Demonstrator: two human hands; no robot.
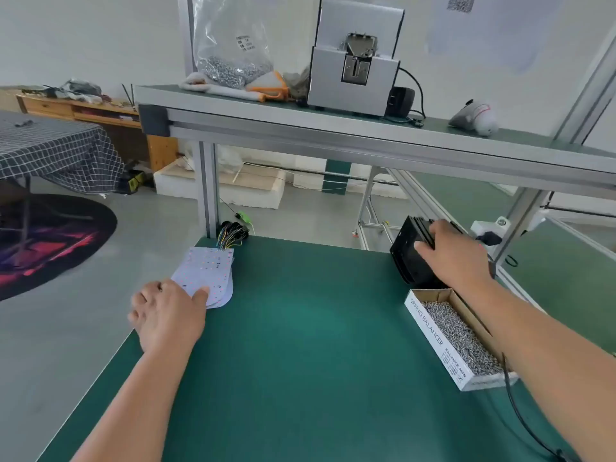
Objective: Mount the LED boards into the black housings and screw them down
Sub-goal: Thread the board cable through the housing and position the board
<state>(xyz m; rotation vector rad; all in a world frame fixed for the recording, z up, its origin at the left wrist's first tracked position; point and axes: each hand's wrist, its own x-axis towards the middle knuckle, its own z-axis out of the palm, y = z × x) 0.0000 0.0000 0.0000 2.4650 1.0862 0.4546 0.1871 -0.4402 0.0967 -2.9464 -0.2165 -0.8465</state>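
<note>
White LED boards [208, 273] stacked at the left edge of the green bench [300, 328] near its far-left corner, coloured wires [230, 233] trailing off their far end; left hand [166, 311] palm-down beside the stack, thumb tip on the top board, other fingers curled loosely, pinching nothing; black housings [411, 253] stacked near the far-right corner; right hand [453, 251] on top of them, fingers wrapped over the top housing, thumb on its near face; open cardboard box of screws [461, 335] along the right edge, just beside the housings.
</note>
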